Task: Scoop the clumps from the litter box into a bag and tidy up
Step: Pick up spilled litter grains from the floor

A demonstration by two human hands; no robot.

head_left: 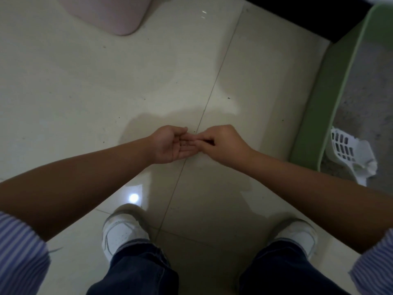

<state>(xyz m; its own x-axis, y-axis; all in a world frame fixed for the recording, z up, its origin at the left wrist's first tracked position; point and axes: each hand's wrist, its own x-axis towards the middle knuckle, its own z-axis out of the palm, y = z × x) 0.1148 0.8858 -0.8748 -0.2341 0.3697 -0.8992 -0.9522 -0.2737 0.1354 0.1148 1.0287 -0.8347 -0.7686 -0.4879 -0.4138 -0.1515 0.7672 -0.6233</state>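
The green litter box [319, 99] stands at the right edge, filled with grey litter [368, 88]. A white slotted scoop [350, 154] rests inside it near the front corner, with white tissue around its handle. My left hand [170, 143] is palm up over the floor, cupped, with a few dark litter grains on its fingers. My right hand [221, 141] is pinched, its fingertips touching the left hand's fingers. Whether the pinch holds a grain I cannot tell. No bag is in view.
A pale pink bin [110, 13] stands at the top left. The cream floor tiles [85, 86] carry scattered dark litter specks. My two white shoes [123, 231] are planted below the hands. A dark base runs along the top right.
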